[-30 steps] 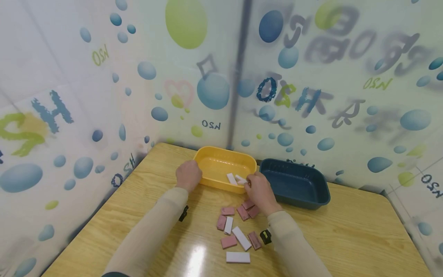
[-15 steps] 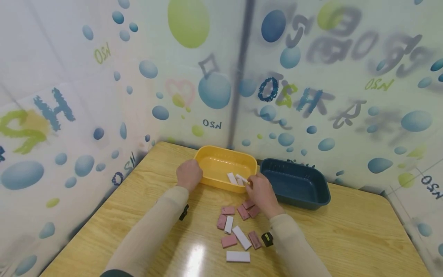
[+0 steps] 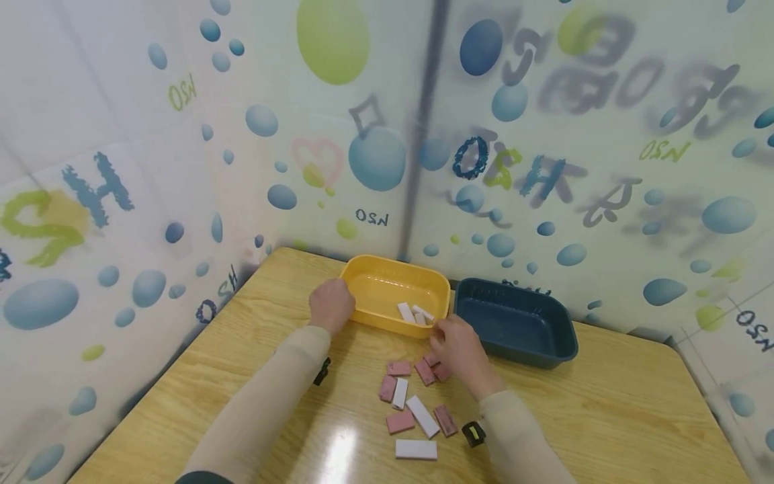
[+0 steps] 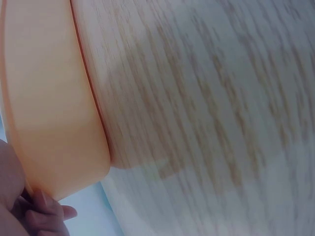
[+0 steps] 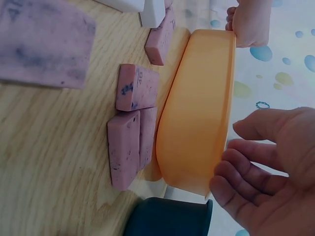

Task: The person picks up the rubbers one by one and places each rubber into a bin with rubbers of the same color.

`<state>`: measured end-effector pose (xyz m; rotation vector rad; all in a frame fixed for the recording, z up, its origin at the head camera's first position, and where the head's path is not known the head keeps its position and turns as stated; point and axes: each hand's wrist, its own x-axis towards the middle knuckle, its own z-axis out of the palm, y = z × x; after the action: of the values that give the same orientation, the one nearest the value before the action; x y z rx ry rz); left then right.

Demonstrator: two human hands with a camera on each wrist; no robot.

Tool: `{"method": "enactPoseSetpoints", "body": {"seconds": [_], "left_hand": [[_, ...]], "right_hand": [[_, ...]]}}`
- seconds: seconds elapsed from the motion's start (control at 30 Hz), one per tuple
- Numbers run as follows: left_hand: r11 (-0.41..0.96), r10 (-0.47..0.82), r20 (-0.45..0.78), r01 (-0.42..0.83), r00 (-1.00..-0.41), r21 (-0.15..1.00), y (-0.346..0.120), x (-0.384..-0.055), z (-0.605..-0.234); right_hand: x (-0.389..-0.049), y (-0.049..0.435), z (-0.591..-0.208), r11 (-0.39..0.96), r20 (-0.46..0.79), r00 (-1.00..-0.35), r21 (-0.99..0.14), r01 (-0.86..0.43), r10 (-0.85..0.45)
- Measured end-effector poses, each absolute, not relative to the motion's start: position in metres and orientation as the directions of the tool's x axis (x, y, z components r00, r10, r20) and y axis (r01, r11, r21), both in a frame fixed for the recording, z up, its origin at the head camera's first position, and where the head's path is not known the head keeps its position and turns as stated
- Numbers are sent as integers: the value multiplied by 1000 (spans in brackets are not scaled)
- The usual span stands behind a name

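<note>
In the head view, my left hand [image 3: 332, 306] grips the left rim of the yellow plastic tub [image 3: 375, 318]. The left wrist view shows its fingers curled at that tub's corner. At the tub's front right corner is my right hand [image 3: 458, 344], just outside the rim. Its thumb and loosely bent fingers stand apart in the right wrist view, with nothing between them. Several white blocks [image 3: 406, 312] lie inside the tub. On the table in front are several pink erasers [image 3: 400, 422], some marked in dark print, and a few more white blocks [image 3: 422, 416].
A dark blue tub [image 3: 523, 326] stands right of the yellow one, close beside it. Both are near the back of the wooden table [image 3: 629, 410], against a curtain [image 3: 544, 202] printed with bubbles. Pink erasers lie under and beside the right hand.
My right hand has let go of a white block, which now lies in the yellow tub, and has drawn back slightly over the rim. The left hand keeps its place.
</note>
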<state>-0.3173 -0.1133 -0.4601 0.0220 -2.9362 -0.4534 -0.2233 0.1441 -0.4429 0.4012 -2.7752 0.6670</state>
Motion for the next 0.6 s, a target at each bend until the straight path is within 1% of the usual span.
{"method": "enactPoseSetpoints", "body": {"seconds": [0.2,0.43,0.6], "left_hand": [[953,-43,166,9,-985,301,-112,-317,-460],[953,-48,177,8,-983,303,-113,-318,-461],[954,-42,178,14,-983,300,-113,-317,-461]], "right_hand": [[-214,149,-442,851,211,-945,-416,-319,-251],[-204,157,-445,835,224,-915,-379,-399,-336],[-198,162,-447,807,163,-903,-406,-429,-397]]}}
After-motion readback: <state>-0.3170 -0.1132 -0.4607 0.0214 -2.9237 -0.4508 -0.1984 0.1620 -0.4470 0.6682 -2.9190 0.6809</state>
